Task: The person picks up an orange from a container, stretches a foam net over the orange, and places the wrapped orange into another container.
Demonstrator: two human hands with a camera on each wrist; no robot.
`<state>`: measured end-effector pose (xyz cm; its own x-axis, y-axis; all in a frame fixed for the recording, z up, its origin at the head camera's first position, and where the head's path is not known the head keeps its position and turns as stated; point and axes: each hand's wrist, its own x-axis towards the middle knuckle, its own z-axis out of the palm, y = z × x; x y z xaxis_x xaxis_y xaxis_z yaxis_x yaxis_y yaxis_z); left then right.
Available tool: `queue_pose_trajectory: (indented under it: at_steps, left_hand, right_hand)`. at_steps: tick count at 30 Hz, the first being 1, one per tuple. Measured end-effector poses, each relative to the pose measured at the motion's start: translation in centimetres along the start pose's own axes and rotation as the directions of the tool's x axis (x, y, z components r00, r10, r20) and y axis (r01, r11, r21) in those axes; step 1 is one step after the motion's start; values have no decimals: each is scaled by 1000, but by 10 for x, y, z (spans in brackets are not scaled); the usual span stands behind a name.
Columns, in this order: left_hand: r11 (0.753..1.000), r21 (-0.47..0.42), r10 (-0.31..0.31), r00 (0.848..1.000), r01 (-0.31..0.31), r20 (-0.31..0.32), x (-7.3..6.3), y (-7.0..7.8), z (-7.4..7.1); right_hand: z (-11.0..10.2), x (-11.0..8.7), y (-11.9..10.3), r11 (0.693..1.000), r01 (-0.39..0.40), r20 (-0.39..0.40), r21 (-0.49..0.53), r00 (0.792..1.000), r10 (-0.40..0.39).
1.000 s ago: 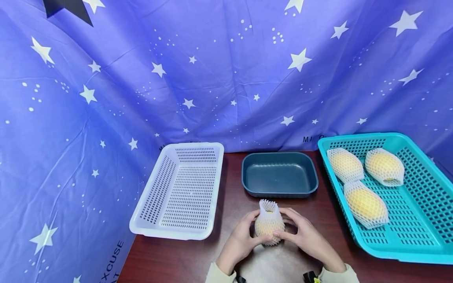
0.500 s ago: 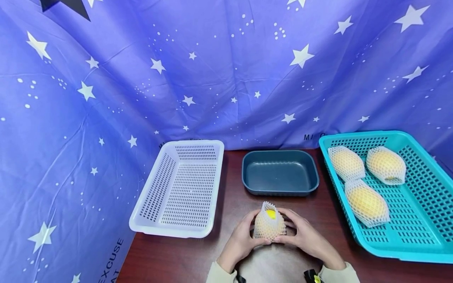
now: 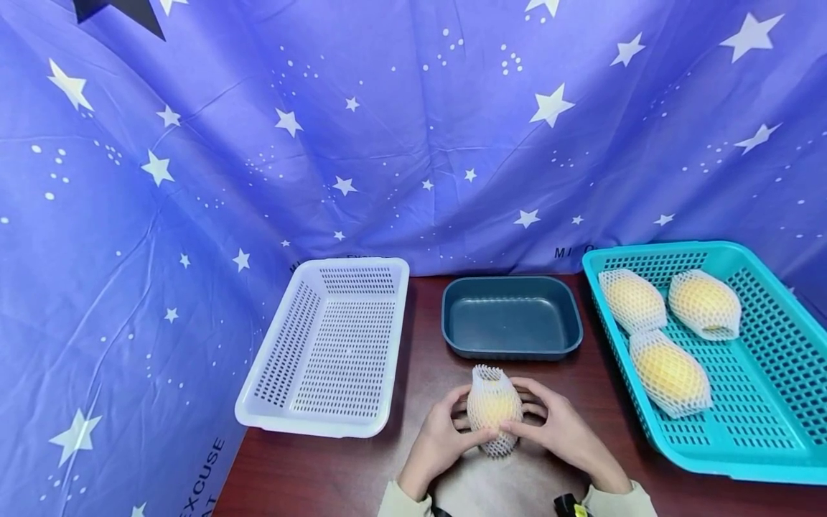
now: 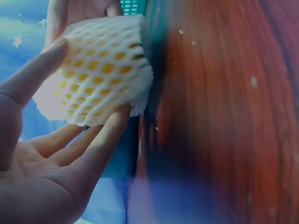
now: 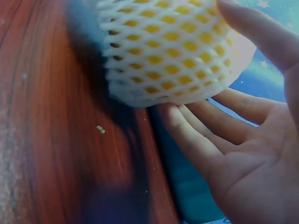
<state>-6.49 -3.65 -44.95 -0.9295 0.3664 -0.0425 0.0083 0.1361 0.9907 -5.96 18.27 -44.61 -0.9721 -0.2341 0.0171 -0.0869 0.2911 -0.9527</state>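
Between both hands, close above the tabletop, is a yellow fruit in a white foam net sleeve (image 3: 494,409). My left hand (image 3: 441,438) holds its left side, thumb on the near face and fingers round behind. From the other side my right hand (image 3: 561,432) grips it likewise, the two thumb tips almost meeting. The net's open, frilled end points up and away, and its lower end hangs below the thumbs. Yellow shows through the mesh of the foam net (image 4: 96,70) in the left wrist view, and through the same netting (image 5: 173,51) in the right wrist view.
A white perforated basket (image 3: 318,425) stands to the left on the dark red table (image 3: 310,470). Behind the hands sits a dark blue tray (image 3: 510,353). At right, a teal basket (image 3: 762,470) bears several net-wrapped yellow fruits (image 3: 672,375). A blue star-patterned curtain (image 3: 388,129) hangs behind.
Half a second ago the wrapped fruit was tipped so that bare yellow showed at the net's opening. Now it is turned back, net mouth up, lower end in view. Both hands keep their hold.
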Motion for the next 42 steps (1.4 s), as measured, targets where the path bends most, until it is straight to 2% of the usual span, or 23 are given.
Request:
queue_pose_trajectory:
  at_steps: [3,6,13,18,22,28,35,38,42]
  left_hand:
    - [994,-103,-34,999,33,-5,1,3,1]
    - [987,-156,-34,999,30,-22,2,6,2]
    - [980,-200,-5,998,-8,-63,2,16,2]
    - [973,-228,8,997,-26,-80,2,23,3]
    - [969,-244,22,996,-41,-81,3,27,3]
    - [966,-246,72,996,-80,-43,4,32,2]
    - [933,-336,158,986,-132,51,5,27,5]
    - [922,-359,183,980,-143,79,6,29,6]
    - [918,-366,195,977,-153,82,6,33,10]
  right_hand:
    - [-1,1,-3,1000,-4,-32,-12,999,4]
    - [-2,3,-8,999,-17,-52,-34,999,15]
    - [-4,1,-24,995,-80,-64,-57,995,76]
    - [-6,-2,-32,998,-57,-44,-11,997,56]
    - [-8,-5,-39,998,-53,-59,34,997,55]
    - [-14,-10,-45,998,-31,-114,59,993,37]
    - [-17,-12,-45,996,24,-141,86,990,-12]
    - [-19,-13,-48,996,41,-152,75,988,-29]
    - [-22,-17,-53,998,43,-159,34,987,-38]
